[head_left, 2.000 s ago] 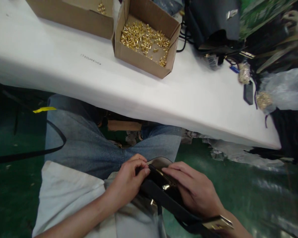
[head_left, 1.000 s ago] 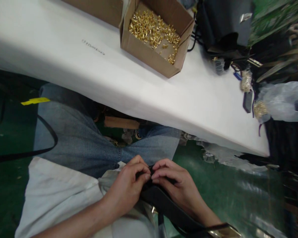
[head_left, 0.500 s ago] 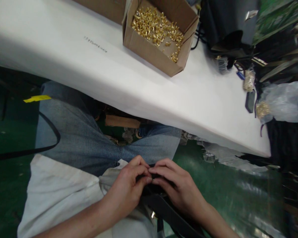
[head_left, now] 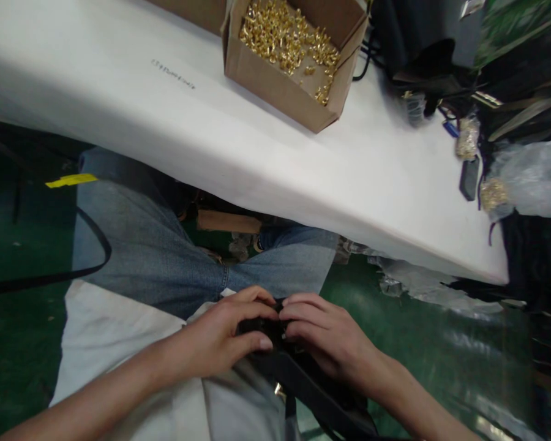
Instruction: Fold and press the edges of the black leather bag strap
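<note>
In my lap I hold a black leather piece with a strap (head_left: 303, 386) that runs off toward the lower right. My left hand (head_left: 220, 337) is closed on its upper end, fingers curled over the top edge. My right hand (head_left: 326, 337) grips the same end from the right, fingertips meeting the left hand's. A small gold fitting (head_left: 279, 389) shows on the strap just below the hands. What the fingers cover is hidden.
A white table (head_left: 211, 135) slants across in front of my knees. On it stands an open cardboard box (head_left: 275, 86) of several gold metal fittings (head_left: 289, 43). Dark bags, straps and plastic wrap (head_left: 528, 177) crowd the right end. A black strap (head_left: 92, 257) loops over the green floor at left.
The opened flap and its gold fitting seen two seconds ago are now covered. Both hands have drawn together over the black piece's top end. The view has shifted slightly.
</note>
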`<state>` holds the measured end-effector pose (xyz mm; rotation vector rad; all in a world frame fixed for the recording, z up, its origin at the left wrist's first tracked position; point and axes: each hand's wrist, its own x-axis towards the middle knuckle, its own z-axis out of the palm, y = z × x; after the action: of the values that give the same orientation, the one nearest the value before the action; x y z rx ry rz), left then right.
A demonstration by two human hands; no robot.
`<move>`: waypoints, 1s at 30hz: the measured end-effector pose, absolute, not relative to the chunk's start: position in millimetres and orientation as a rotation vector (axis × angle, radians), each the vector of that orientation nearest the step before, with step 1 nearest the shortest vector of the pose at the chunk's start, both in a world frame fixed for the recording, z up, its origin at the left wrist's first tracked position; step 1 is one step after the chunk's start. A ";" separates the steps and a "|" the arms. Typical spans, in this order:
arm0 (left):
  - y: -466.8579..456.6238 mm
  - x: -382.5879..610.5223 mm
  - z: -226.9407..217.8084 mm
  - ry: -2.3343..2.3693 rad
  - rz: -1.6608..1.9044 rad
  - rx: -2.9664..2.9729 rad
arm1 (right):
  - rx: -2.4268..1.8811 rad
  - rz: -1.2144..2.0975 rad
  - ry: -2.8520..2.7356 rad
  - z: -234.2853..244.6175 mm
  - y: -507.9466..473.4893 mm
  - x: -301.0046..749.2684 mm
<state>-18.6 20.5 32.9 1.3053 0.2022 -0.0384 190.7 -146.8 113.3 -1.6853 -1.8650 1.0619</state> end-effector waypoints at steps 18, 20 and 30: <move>59.8 0.4 32.2 -0.094 -0.204 1.750 | -1.462 1.354 -1.870 129.6 -125.8 200.3; 60.1 1.7 30.2 -0.102 -0.225 1.784 | -1.445 1.354 -1.899 128.4 -126.0 200.7; 65.7 10.2 24.8 -0.127 -0.234 1.741 | -1.498 1.033 -2.488 125.8 -128.8 196.0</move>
<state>10.2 65.7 24.8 1.7412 -0.1271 -0.2343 196.0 -128.8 125.8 -1.4978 -2.4882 1.0331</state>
